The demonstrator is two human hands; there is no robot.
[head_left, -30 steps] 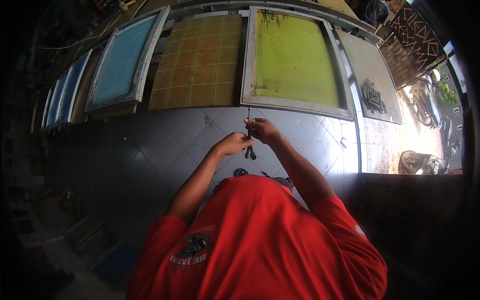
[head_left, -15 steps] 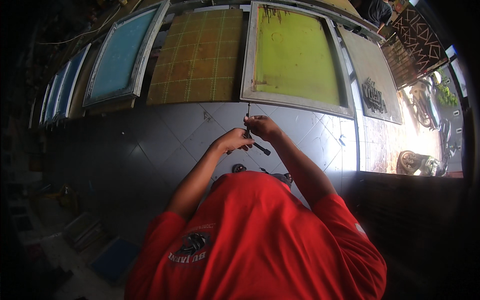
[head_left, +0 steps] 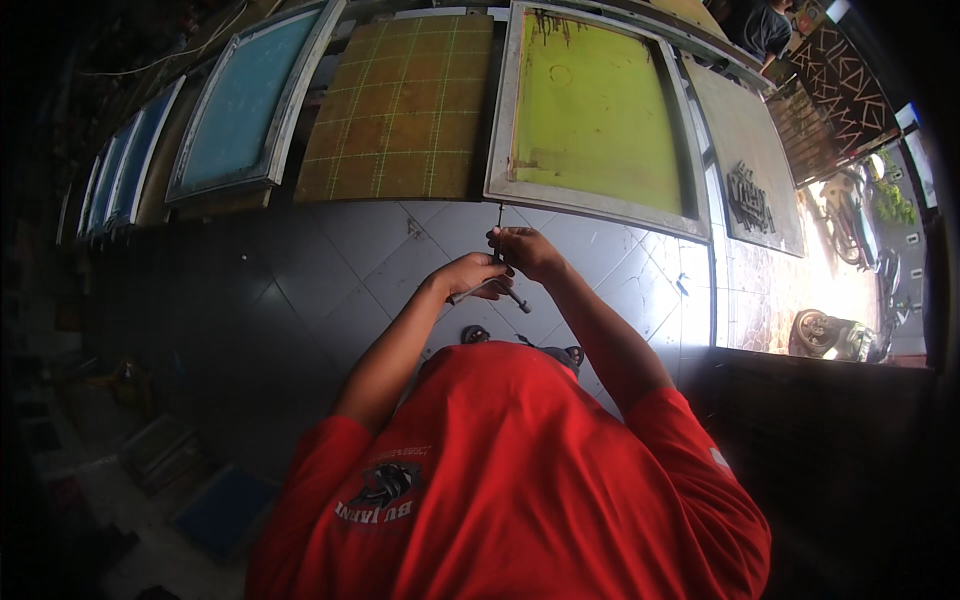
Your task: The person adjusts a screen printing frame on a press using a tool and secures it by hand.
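Below the front edge of the yellow-green framed screen (head_left: pixel 600 110), both of my hands meet at a dark metal socket wrench (head_left: pixel 515 294) with several arms, apparently Y-shaped. My left hand (head_left: pixel 466 274) is closed round its middle, with two arms sticking out below the fingers. Just above, my right hand (head_left: pixel 528 250) pinches at the upright shaft, fingers and thumb pressed together. A thin rod or bolt (head_left: pixel 501 212) rises from there to the screen's edge; the fingers hide where the wrench and rod meet.
A brown board with a green grid (head_left: pixel 395 110) and a blue framed screen (head_left: pixel 240 105) stand to the left. On the right is a pale board with a dark print (head_left: pixel 745 150). A motorcycle (head_left: pixel 835 330) stands outside, and a person (head_left: pixel 757 28) is at the far right.
The wrench has turned in my left hand: its arms now point lower left and lower right. My right hand keeps its pinch in nearly the same place.
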